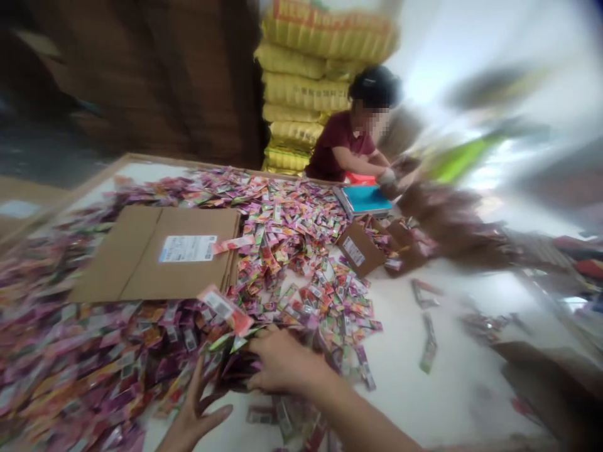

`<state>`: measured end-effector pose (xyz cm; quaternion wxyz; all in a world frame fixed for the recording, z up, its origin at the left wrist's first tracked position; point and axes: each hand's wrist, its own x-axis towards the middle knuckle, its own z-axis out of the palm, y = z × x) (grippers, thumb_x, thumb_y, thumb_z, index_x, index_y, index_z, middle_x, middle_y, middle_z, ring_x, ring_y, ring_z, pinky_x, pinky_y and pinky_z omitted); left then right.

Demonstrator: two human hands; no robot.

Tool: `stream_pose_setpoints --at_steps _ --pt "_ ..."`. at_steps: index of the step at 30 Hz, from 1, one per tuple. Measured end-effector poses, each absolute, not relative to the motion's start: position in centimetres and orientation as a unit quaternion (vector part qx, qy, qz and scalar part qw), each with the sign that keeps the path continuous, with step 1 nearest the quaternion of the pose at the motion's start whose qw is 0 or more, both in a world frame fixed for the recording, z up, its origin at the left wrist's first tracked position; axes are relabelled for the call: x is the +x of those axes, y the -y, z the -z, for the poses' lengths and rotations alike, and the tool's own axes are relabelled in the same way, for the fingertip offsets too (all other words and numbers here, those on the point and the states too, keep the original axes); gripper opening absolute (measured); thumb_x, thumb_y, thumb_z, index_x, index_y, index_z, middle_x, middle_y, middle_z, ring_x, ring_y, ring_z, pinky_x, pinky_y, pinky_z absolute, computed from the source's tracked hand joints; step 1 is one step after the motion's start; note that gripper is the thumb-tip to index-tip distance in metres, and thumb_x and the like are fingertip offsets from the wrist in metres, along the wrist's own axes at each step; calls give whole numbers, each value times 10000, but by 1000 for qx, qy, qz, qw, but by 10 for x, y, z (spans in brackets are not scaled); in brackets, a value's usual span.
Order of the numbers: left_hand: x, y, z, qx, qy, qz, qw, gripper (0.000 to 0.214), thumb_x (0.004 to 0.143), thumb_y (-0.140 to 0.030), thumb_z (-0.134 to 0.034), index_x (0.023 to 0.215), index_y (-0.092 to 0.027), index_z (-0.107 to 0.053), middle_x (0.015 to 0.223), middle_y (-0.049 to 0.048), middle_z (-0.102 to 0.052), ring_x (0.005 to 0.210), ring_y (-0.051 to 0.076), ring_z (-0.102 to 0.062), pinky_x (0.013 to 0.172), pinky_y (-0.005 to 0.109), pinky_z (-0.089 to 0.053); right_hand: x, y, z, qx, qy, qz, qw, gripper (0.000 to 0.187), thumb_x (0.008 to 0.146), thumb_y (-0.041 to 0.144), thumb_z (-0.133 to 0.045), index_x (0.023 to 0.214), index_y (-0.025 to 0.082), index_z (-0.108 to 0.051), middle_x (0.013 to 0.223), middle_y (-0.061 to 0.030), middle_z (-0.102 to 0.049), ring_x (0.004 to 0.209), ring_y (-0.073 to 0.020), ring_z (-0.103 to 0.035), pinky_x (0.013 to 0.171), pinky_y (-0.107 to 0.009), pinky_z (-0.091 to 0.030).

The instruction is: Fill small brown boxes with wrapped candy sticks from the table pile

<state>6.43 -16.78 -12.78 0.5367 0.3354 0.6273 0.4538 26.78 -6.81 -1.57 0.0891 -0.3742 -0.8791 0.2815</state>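
A big heap of small coloured sachets (292, 251) covers the white table (424, 389). My right hand (282, 364) lies palm down on the near edge of the heap, fingers curled over a bunch of sachets (235, 364). My left hand (193, 414) sits just below it with fingers spread, touching the same bunch from the near side. Whether either hand grips the sachets is blurred.
A flattened cardboard box (160, 251) with a white label lies on the heap. A small open carton (362, 248) stands at the middle. Across the table a person in a dark red shirt (339, 150) works beside a blue tray (365, 199). Yellow sacks (306, 81) are stacked behind.
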Motion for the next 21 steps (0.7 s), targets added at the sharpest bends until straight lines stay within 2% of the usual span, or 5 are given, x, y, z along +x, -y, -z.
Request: stream_pose_setpoints --at_steps 4,7,10,13,21 --pt "39 139 96 406 -607 -409 548 910 732 -651 -712 1514 -329 -377 1585 76 -420 1462 340 -368 1217 533 -280 351 48 -18 -450 756 -414 233 392 824 557 -697 1047 240 -754 989 -38 -755 923 -208 -686 890 -316 -525" --pt "56 105 95 430 -630 -397 510 889 773 -611 -692 1531 -304 -344 1581 60 -428 1470 284 -363 1242 479 -226 444 22 26 -697 570 -356 251 551 862 640 -574 1197 218 -683 1133 -98 -722 1035 -254 -673 919 -372 -522" --pt "69 82 117 440 -670 -405 440 931 728 -604 -722 1522 -277 -360 1534 76 -492 1449 293 -398 1239 471 -230 515 2 94 -865 384 -256 198 926 814 682 -573 1494 83 -385 1390 -304 -527 1290 -424 -519 1029 -618 -404" --pt "63 77 140 448 -698 -381 409 838 775 -614 -659 1493 -260 -409 1513 76 -516 1439 274 -417 1238 439 -231 516 -18 152 -897 330 -251 156 1106 818 779 -450 1566 27 -137 1435 -442 -367 1322 -565 -419 906 -843 -264" --pt "60 79 126 360 -778 -333 394 787 663 -649 -727 1324 -240 -606 1331 63 -676 1349 334 -523 1197 495 -321 383 -31 195 -732 605 -312 33 1299 539 682 -853 1583 405 -130 1678 -159 -2 1472 -561 74 982 -840 -229"
